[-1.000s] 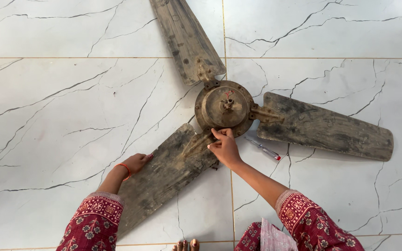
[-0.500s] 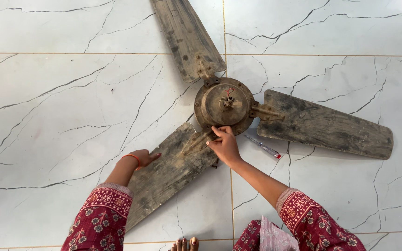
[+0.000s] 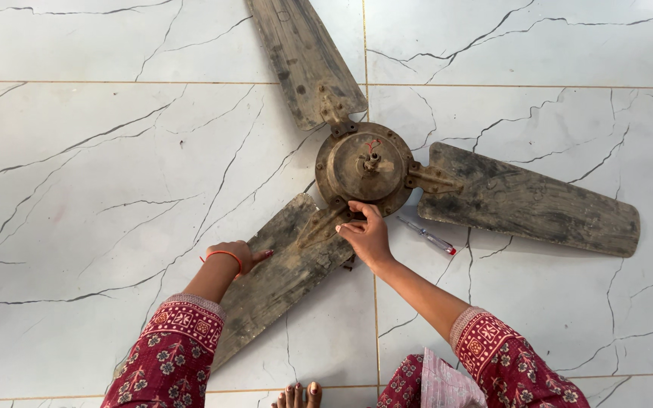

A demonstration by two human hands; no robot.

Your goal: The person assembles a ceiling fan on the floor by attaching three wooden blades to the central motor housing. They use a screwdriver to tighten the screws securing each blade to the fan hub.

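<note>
A dirty three-bladed ceiling fan lies flat on the white marble floor, its round brown motor hub [image 3: 368, 168] in the middle. My left hand [image 3: 236, 255], with an orange bangle on the wrist, rests on the left edge of the near blade [image 3: 277, 283]. My right hand [image 3: 368, 234] has its fingers at the metal bracket where that blade joins the hub. Whether the fingers pinch something small there is hidden. Two other blades reach away, the far blade [image 3: 304, 57] upward and the right blade [image 3: 530, 200] to the right.
A clear-handled screwdriver with a red end [image 3: 428, 236] lies on the floor just right of my right hand. My toes [image 3: 296, 394] show at the bottom edge. Red patterned sleeves cover both forearms.
My left hand has slid up along the near blade's edge toward the hub. My right hand has stayed at the blade bracket. The view has shifted slightly.
</note>
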